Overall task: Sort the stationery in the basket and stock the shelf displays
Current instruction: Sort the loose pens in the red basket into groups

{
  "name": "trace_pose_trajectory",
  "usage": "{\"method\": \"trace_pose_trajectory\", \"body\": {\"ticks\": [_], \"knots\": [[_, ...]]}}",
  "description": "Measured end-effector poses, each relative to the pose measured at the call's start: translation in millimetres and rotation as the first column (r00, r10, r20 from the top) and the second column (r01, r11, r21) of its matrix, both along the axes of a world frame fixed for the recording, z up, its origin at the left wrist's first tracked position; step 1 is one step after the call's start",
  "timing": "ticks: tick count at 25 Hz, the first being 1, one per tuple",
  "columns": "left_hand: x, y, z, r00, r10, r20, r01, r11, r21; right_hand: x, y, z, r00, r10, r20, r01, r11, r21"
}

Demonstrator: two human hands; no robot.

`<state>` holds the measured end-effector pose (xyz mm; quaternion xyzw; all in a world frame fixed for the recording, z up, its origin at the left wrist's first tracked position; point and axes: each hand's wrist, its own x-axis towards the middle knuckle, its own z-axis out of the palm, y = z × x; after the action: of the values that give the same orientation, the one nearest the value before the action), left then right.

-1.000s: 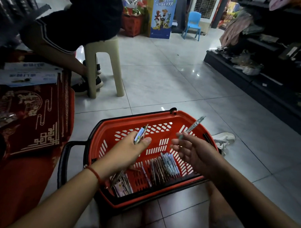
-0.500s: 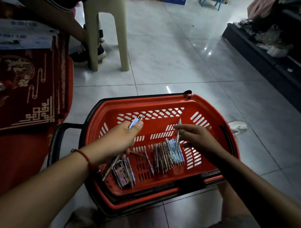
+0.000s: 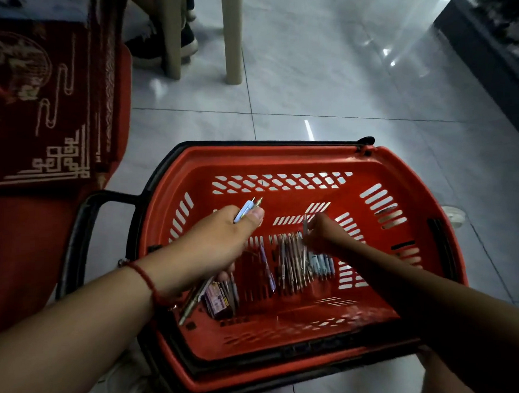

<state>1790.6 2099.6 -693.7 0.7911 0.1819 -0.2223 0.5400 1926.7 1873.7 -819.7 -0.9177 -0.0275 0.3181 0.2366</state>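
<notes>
A red plastic basket (image 3: 283, 155) stands on the tiled floor in front of me. Several pens (image 3: 296, 262) lie in a loose row on its bottom, with a small dark packet (image 3: 218, 303) at the near left. My left hand (image 3: 213, 245) hovers over the basket's left side and grips a few pens (image 3: 248, 208), whose tips stick out past my thumb and whose ends show below my palm. My right hand (image 3: 324, 232) is down among the loose pens and pinches one pen (image 3: 305, 225), held upright.
A red patterned mat (image 3: 43, 95) lies on the left. A beige plastic stool (image 3: 232, 44) and a seated person's shoes (image 3: 159, 47) are beyond the basket. A dark low shelf (image 3: 488, 50) runs along the right. A black handle (image 3: 86, 231) juts from the basket's left.
My head has tilted down toward the basket. My right hand has dropped from above the rim into the basket with its pen. The left hand keeps its pens.
</notes>
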Motion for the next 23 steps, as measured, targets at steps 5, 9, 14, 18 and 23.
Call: {"method": "trace_pose_trajectory", "body": {"ticks": [5, 9, 14, 18, 23], "knots": [[3.8, 18.0, -12.9, 0.992, 0.111, -0.058, -0.115, 0.99, -0.077, 16.0, 13.8, -67.8, 0.985, 0.021, -0.169, -0.059, 0.973, -0.225], [4.0, 26.1, -25.0, 0.983, 0.148, -0.111, -0.16, 0.981, -0.109, 9.7, 32.6, -89.5, 0.979, 0.076, -0.192, -0.14, 0.928, -0.346], [5.8, 32.2, -37.6, 0.98, 0.147, -0.135, -0.165, 0.977, -0.136, 4.3, 39.5, -91.1, 0.976, 0.164, -0.146, -0.204, 0.922, -0.33], [7.6, 27.1, -36.8, 0.982, 0.142, -0.123, -0.165, 0.965, -0.203, -2.1, 48.3, -50.8, 0.969, 0.207, -0.132, -0.234, 0.941, -0.246], [6.5, 10.6, -12.0, 0.984, 0.112, -0.139, -0.156, 0.918, -0.365, -37.6, 57.1, 59.6, 0.853, -0.022, -0.522, 0.371, 0.729, 0.575]]}}
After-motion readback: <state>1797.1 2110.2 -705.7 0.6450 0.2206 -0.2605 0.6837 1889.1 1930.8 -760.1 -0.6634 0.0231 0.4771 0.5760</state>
